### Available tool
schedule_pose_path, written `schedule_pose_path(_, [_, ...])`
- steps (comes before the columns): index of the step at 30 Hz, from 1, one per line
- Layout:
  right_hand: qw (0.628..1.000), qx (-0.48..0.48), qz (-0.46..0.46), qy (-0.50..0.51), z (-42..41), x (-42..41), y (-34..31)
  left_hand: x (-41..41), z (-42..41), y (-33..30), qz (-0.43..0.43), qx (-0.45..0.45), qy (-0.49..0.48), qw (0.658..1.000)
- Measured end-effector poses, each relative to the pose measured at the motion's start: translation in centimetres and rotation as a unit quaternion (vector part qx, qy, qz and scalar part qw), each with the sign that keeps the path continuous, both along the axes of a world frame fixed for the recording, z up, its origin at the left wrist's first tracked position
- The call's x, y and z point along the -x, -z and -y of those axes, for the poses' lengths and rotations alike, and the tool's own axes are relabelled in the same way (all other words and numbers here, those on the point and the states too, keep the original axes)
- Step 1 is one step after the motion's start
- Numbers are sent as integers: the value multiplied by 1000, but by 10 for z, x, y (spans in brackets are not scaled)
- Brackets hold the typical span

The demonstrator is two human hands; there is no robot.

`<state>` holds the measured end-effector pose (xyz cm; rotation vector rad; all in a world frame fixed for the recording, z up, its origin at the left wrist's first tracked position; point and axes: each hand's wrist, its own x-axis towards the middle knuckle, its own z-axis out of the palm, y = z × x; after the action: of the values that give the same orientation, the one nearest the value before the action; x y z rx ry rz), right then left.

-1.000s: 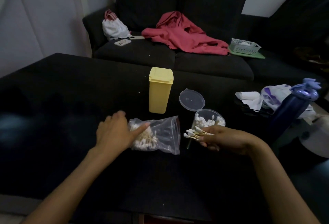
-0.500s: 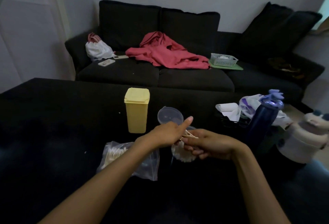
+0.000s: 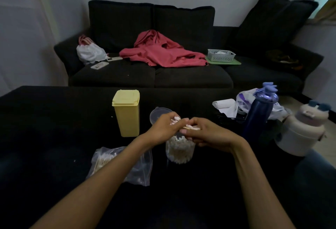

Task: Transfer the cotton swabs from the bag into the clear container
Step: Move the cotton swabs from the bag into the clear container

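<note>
A clear round container (image 3: 180,151), packed with upright cotton swabs, stands on the black table. Directly above its mouth my two hands meet. A small bundle of cotton swabs (image 3: 190,128) lies between the fingers of my right hand (image 3: 209,134), and my left hand (image 3: 164,127) grips the bundle's other end, white tips showing at its fingertips. Left of the container lies the clear zip bag (image 3: 140,171), holding more swabs; my left forearm crosses over it. The container's clear lid (image 3: 156,115) lies flat behind my hands.
A tall yellow lidded box (image 3: 126,113) stands behind the bag. At the right are a dark blue bottle (image 3: 259,115), a cream flask (image 3: 301,130) and crumpled white bags (image 3: 229,106). A dark sofa with a red garment (image 3: 163,53) lies beyond the table.
My left hand left the bag and came over to the container, closing on the swab bundle my right hand lifted above it. The camera view tilted upward.
</note>
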<state>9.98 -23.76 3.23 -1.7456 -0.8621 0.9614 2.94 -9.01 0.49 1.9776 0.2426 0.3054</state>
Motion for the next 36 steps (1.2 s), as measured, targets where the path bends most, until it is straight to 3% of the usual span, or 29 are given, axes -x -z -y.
schedule_pose_path(6, [995, -51, -24, 86, -1, -3, 4, -2, 6, -7, -27, 54, 14, 998])
schedule_pose_path(11, [984, -76, 23, 160, -13, -3, 12, -8, 12, -10, -38, 37, -69, 996])
schedule_pose_path(20, [975, -109, 58, 185, -17, -2, 16, -6, 5, -17, -115, 120, -109, 980])
schedule_pose_path(24, [975, -106, 53, 189, -18, -4, 21, -2, 4, -17, -124, 145, -72, 979])
schedule_pose_path(27, [971, -96, 73, 209, -23, -1, 24, -8, 9, -13, -95, 189, -109, 971])
schedule_pose_path(33, [940, -122, 128, 291, -31, 3, 28, -14, 32, -24, -104, 268, -85, 954])
schedule_pose_path(36, [929, -124, 137, 319, -30, 2, 27, -11, 34, -30, -128, 255, -61, 957])
